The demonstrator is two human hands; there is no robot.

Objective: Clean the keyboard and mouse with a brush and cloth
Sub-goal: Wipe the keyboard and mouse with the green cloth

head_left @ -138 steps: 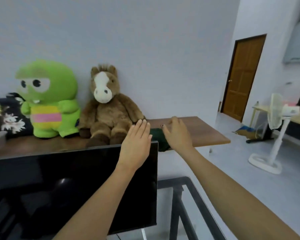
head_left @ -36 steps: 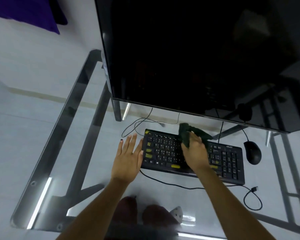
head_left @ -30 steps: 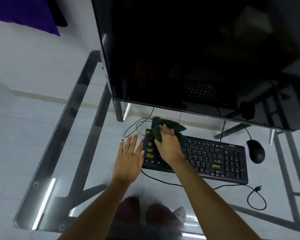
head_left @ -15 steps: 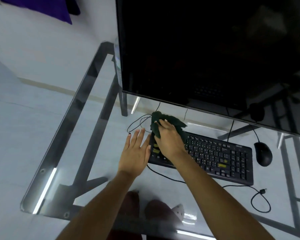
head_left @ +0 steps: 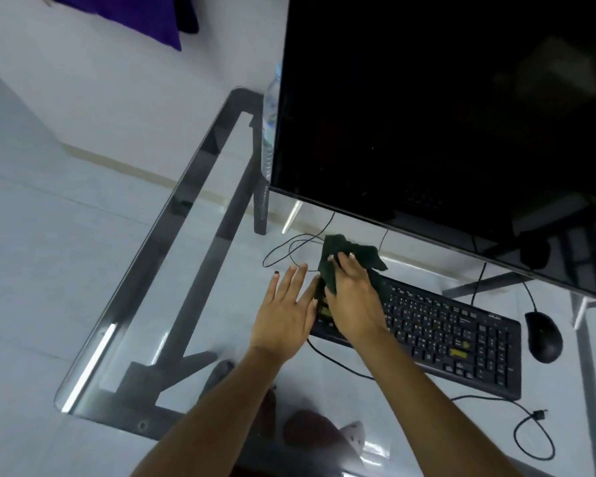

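A black keyboard (head_left: 448, 335) with a few yellow keys lies on the glass desk (head_left: 193, 297). My right hand (head_left: 353, 297) holds a dark green cloth (head_left: 338, 256) against the keyboard's left end. My left hand (head_left: 284, 311) lies flat on the glass with straight fingers, touching the keyboard's left edge. A black mouse (head_left: 544, 335) sits to the right of the keyboard. No brush is in view.
A large dark monitor (head_left: 444, 115) stands over the back of the desk. A plastic water bottle (head_left: 270, 122) shows behind its left edge. Cables (head_left: 289, 249) loop behind the keyboard, and one (head_left: 530, 438) coils at the front right. Feet show below the glass.
Earlier both hands reached for the cloth on a shelf. Over the last second my right hand slid the cloth from the keyboard's middle to its left end. The left hand stayed put.
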